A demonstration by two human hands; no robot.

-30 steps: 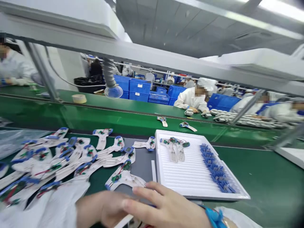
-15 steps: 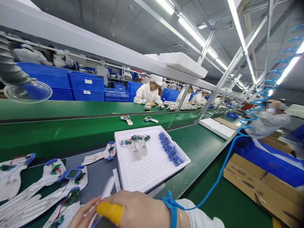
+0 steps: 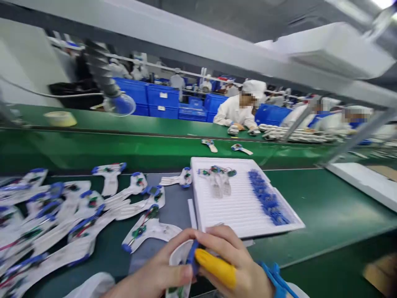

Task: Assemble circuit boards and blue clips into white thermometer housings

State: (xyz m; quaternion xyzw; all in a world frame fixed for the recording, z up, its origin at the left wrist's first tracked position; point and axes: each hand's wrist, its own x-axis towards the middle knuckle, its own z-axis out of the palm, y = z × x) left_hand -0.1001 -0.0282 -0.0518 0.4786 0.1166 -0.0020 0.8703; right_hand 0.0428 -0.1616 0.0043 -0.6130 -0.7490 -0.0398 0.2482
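Low in the middle, both hands meet around a white housing half with a blue part at its end and green circuitry inside. My left hand grips it from the left, thumb against the blue part. My right hand, wearing a yellow finger cot and a blue wrist strap, closes on its right side; its fingertips are partly hidden. Just left of the hands lies a similar white housing half with wires and a green board.
A white ribbed foam tray holds small blue parts and wired boards with clear pieces. Many housing halves crowd the left. Behind are a green ledge, an overhead beam and a co-worker in white.
The view has swung left and down. My left hand has come into view, and both hands now hold the housing half together in front of the tray.
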